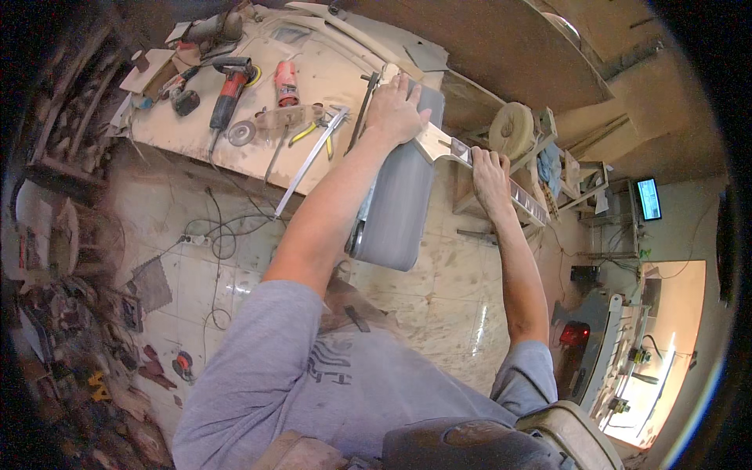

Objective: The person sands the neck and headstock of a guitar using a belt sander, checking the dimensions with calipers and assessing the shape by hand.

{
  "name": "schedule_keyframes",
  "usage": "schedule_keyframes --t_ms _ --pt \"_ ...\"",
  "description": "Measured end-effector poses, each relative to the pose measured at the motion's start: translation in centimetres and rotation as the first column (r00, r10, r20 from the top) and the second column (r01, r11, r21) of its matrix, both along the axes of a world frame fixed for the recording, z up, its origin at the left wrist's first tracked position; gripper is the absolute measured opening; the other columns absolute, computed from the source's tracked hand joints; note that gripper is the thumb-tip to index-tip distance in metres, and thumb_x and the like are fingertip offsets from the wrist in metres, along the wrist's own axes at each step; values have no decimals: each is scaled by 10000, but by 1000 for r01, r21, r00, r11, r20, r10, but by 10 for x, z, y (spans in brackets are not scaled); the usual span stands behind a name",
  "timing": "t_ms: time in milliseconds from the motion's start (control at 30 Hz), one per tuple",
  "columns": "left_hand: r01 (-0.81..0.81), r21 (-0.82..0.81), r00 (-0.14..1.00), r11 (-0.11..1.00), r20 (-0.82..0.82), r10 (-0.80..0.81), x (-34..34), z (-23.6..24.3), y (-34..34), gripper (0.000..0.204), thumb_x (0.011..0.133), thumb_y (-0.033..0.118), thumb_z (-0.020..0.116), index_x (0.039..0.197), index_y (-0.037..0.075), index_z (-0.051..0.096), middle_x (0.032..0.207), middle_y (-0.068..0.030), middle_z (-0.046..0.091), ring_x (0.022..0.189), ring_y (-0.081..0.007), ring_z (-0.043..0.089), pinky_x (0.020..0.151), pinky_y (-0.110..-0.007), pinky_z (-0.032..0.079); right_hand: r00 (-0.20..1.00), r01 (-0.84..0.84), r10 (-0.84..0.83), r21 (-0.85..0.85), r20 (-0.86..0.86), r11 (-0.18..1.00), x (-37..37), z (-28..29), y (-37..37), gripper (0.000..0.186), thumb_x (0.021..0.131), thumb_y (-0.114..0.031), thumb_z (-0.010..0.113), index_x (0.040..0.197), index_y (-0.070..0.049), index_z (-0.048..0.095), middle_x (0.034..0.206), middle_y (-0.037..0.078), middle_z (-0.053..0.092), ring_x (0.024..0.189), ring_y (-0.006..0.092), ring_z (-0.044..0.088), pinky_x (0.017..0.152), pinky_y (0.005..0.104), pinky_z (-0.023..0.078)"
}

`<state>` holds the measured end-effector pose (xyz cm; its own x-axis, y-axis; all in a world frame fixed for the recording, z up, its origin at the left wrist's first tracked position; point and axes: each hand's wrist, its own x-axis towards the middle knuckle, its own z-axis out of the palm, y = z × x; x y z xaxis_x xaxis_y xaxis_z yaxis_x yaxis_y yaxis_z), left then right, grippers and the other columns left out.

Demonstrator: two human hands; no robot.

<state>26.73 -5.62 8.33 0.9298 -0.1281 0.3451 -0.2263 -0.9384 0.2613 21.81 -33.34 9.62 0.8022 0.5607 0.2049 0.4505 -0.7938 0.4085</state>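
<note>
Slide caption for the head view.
Right hand holds a guitar neck, left hand on its headstock, at a belt sander beside a cluttered bench.

Light moderate, uneven. Brightest zone: opening point(680, 313) at lower right, partly washed out. White glare streaks on tiled floor point(450, 313), lower centre. Screen point(648, 198) glows at right. Left side dim. Grey belt point(395, 204), centre, smeared to faint streaks. Strong fisheye bending; corners black, bluish arc lower-right rim.
</note>
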Motion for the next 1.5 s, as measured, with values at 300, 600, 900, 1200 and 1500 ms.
schedule_keyframes --t_ms 300,600,900,1200,1500 --pt "62 46 998 997 6 -62 8 0 -9 696 1039 503 418 1522 7 493 1644 -263 343 1526 -362 350 1235 -453 304 989 -26 13 80 149 996 -10 -12 -9 206 938 -126 551 1142 -99 544 965 65 619 1051 238 611 1008 444 418" --pt "60 69 998 996 -19 -59 10 1 -5 710 1044 504 419 1554 10 451 1667 -223 327 1553 -321 310 1250 -437 273 994 13 -22 88 109 996 -12 -9 -2 238 924 -106 582 1158 -93 543 1003 64 641 1050 250 618 1001 469 427" --pt "70 37 997 997 11 -71 13 -5 2 715 1048 502 399 1548 -8 448 1650 -260 337 1540 -349 336 1250 -454 276 990 42 -52 81 128 996 -11 -14 5 234 926 -118 594 1156 -109 550 1011 59 644 1053 241 621 1014 472 427" --pt "66 97 998 993 -1 -66 13 -2 4 711 1052 516 387 1565 27 436 1658 -237 335 1543 -338 335 1247 -452 285 984 28 -45 101 175 994 -17 -11 9 219 922 -124 583 1137 -109 542 997 53 631 1035 239 613 998 465 428" --pt "83 89 997 993 -12 -82 15 -4 3 718 1051 520 384 1583 37 406 1650 -250 346 1544 -353 331 1240 -495 288 984 32 -54 128 171 991 -16 -14 7 238 934 -128 573 1169 -97 547 1003 66 645 1047 245 619 984 463 428"
